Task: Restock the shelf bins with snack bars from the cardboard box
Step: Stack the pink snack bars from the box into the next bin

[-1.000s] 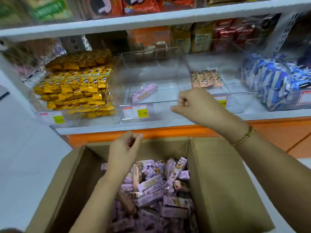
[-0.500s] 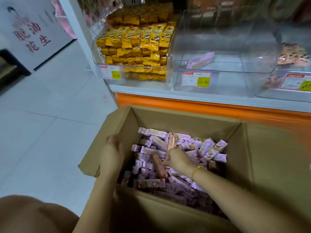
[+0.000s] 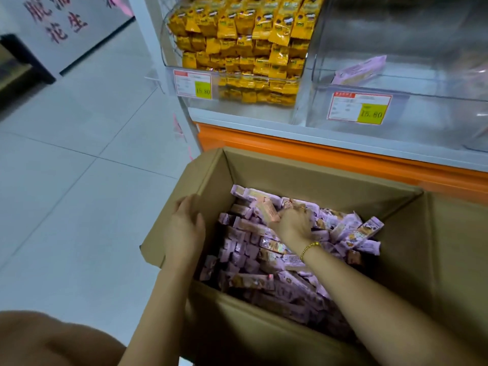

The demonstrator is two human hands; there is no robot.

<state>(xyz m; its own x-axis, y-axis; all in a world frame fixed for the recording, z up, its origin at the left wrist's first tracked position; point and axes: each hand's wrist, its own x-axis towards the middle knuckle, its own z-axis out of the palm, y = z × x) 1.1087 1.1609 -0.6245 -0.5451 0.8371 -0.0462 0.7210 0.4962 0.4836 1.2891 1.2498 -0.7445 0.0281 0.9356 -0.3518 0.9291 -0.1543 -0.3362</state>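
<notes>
Digging among the snack bars [image 3: 264, 260] mid-frame, your right hand [image 3: 291, 224] curls its fingers round one lying toward upper left; your left hand [image 3: 184, 228] rests loose-fingered on the box [image 3: 317, 178] wall. The bin [image 3: 435, 107] waits upper right, nearer your right hand.

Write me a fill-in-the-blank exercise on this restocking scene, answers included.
The right hand grips ____ snack bars in the cardboard box.
The bracelet sits on the ____ wrist.
The clear bin shows only ____ bar.
Left of it lie ____ packets.
Missing words: purple; right; one; yellow.
</notes>
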